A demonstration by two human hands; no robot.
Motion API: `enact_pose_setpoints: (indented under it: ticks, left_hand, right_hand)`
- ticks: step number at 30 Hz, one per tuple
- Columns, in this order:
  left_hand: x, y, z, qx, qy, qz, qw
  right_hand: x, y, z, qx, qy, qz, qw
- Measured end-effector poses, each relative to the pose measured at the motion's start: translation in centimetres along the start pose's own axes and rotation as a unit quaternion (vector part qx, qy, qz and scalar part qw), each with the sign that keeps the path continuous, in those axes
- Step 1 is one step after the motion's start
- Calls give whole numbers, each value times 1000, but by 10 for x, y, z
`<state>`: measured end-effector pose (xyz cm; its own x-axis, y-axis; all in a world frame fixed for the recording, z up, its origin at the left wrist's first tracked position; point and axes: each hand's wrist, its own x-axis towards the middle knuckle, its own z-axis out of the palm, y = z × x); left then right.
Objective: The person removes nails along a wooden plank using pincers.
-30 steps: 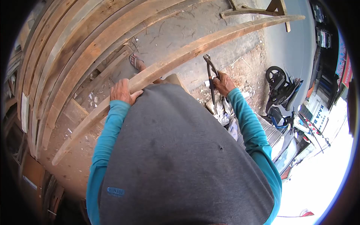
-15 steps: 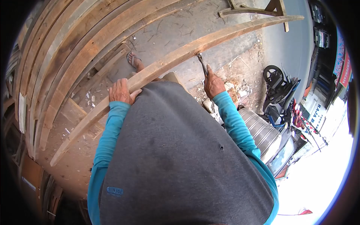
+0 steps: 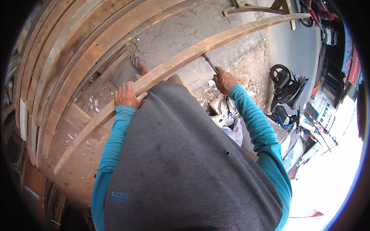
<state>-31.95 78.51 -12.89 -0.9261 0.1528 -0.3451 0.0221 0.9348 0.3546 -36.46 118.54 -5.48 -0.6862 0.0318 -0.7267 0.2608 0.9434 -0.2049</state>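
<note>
A long wooden beam (image 3: 185, 57) runs aslant across the view, from the lower left to the upper right. My left hand (image 3: 129, 95) is wrapped over its lower part, thumb on the near side. In my right hand (image 3: 225, 81) is a dark pair of pincers (image 3: 210, 63), gripped by the handles. The jaws touch the beam's near edge at a dark spot; whether they hold a nail there is too small to tell.
Several long wooden beams (image 3: 69, 54) lean together on the left. A wooden trestle (image 3: 254, 9) stands near the beam's far end. To the right are rubble and bags (image 3: 231, 127), a metal drum (image 3: 275, 133) and a parked motorcycle (image 3: 285, 86). A sandalled foot (image 3: 138, 61) shows beyond the beam.
My right hand has swung right and slightly down, tilting the pincers' handles while the jaws stay at the beam. My left hand keeps its grip. A red vehicle has appeared on the road.
</note>
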Motion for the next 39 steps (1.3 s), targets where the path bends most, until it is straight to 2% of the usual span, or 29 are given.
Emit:
enact_pose_setpoints:
  ticks: [2, 3, 4, 6, 9, 12, 14, 16, 19, 22, 24, 26, 28, 32, 34, 35, 36, 38, 39]
  left_hand:
    - [2, -2, 0, -14, -38, -12, 999]
    - [2, -3, 0, -12, -40, -13, 999]
    - [3, -3, 0, -12, -51, -14, 999]
    - [7, -8, 3, -6, -63, -16, 998]
    - [13, -16, 4, -33, -62, -8, 997]
    - [22, -10, -9, -61, -68, -12, 996]
    - [26, -3, -19, -47, -131, -48, 989]
    - [23, -7, -13, -52, -126, -46, 990]
    - [23, -4, -15, -43, -109, -31, 993]
    - [24, -3, -19, -34, -99, -19, 994]
    - [22, -2, -18, -37, -98, -14, 994]
    - [22, -1, -18, -37, -87, -11, 995]
    - [22, 2, -21, -32, -98, -21, 994]
    - [23, 2, -20, -31, -128, -46, 990]
    - [23, 2, -20, -33, -126, -47, 990]
    - [24, 3, -22, -33, -127, -50, 990]
    - [25, 5, -25, -33, -126, -49, 990]
    - [33, 11, -33, -27, -186, -104, 977]
    - [39, 11, -33, -29, -185, -102, 977]
  right_hand:
    - [14, 16, -10, -109, -42, 0, 993]
    - [17, 23, -19, -123, -24, -49, 991]
    - [26, 37, -24, -194, -29, -55, 979]
    - [47, 54, -57, -253, -38, -132, 958]
    - [68, 57, -81, -288, -67, -177, 939]
    - [62, 65, -64, -224, -9, -168, 960]
    - [46, 63, -49, -128, -2, -153, 980]
    - [30, 42, -44, -25, -78, -31, 996]
    - [25, 41, -32, 196, -133, 24, 971]
    - [33, 56, -27, 170, -154, -25, 973]
    - [27, 40, -42, 164, -153, -21, 974]
    - [27, 33, -52, 95, -185, -31, 978]
    - [28, 30, -59, 104, -198, -27, 974]
    - [30, 28, -64, 173, -234, 6, 957]
    - [28, 23, -66, 315, -262, 60, 910]
    - [25, 20, -64, 395, -286, 81, 869]
    - [22, 19, -57, 396, -285, 81, 869]
    - [16, 16, -38, 509, -275, 101, 809]
    - [9, 8, -31, 525, -249, 109, 807]
